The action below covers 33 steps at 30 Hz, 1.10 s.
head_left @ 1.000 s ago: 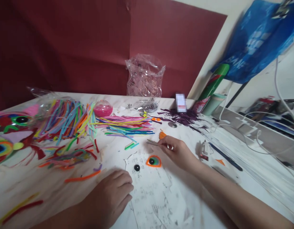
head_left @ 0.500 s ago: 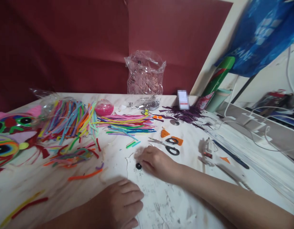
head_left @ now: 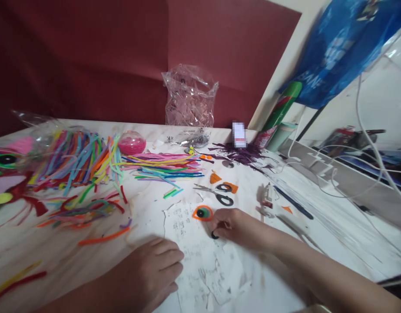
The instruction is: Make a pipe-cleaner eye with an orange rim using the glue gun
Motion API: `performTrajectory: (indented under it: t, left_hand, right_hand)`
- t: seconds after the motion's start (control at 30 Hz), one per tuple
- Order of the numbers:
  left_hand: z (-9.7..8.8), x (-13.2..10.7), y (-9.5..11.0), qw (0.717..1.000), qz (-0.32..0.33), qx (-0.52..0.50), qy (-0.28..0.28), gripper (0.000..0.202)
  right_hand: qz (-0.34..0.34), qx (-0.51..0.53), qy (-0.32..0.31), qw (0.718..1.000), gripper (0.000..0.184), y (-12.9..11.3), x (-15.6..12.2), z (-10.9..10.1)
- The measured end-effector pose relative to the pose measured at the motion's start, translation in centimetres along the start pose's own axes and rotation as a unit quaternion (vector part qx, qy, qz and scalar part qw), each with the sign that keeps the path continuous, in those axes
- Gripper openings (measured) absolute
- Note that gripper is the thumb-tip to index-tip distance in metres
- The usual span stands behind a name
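Observation:
My right hand [head_left: 227,224] is closed in a pinch over the paper. Its fingertips are on a small black disc [head_left: 215,235], partly hidden by them. Just left of those fingers lies an eye-shaped piece [head_left: 203,213] with an orange outline, green inside and a black centre. My left hand [head_left: 164,267] lies palm down at the left edge of the paper sheet [head_left: 193,265], fingers side by side and holding nothing. Black-handled scissors [head_left: 220,193] lie open beyond my right hand. Orange scraps [head_left: 216,177] are near their handles.
Pipe cleaners [head_left: 164,165] spread across the back and left, beside a pink round container [head_left: 131,142]. At right are a hot glue gun [head_left: 268,200], a dark pen-like stick [head_left: 293,202] and white cables [head_left: 359,104]. Purple strands [head_left: 241,154] lie behind. Decorated pieces [head_left: 8,178] sit far left.
My right hand has moved right and toward me, with the black disc now at its fingertips. The orange-rimmed eye piece has come into sight. My view has turned slightly right; my left hand stays resting.

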<state>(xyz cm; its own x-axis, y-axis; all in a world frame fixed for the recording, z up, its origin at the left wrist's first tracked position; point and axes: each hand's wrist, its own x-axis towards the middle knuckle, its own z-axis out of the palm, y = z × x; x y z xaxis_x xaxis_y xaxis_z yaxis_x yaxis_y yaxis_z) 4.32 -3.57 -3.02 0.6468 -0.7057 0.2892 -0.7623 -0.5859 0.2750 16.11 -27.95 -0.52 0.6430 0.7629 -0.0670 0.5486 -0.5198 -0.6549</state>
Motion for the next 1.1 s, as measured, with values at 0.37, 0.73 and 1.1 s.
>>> performTrajectory:
  t: [0.37,0.73,1.1]
  left_hand:
    - [-0.4,0.5,0.4,0.995,0.069,0.045,0.064,0.019]
    - [1.0,4.4,3.2,0.996,0.009,0.087,-0.03,0.014]
    - [1.6,4.1,2.8,0.999,0.0,0.036,-0.001,0.018]
  right_hand:
    - [-0.176,-0.131,0.181,0.959,0.022,1.7,-2.9,2.9]
    - [-0.187,-0.225,0.118,0.949,0.018,1.7,-2.8,3.1]
    - [-0.18,-0.035,0.19,0.965,0.027,3.2,-2.4,3.8]
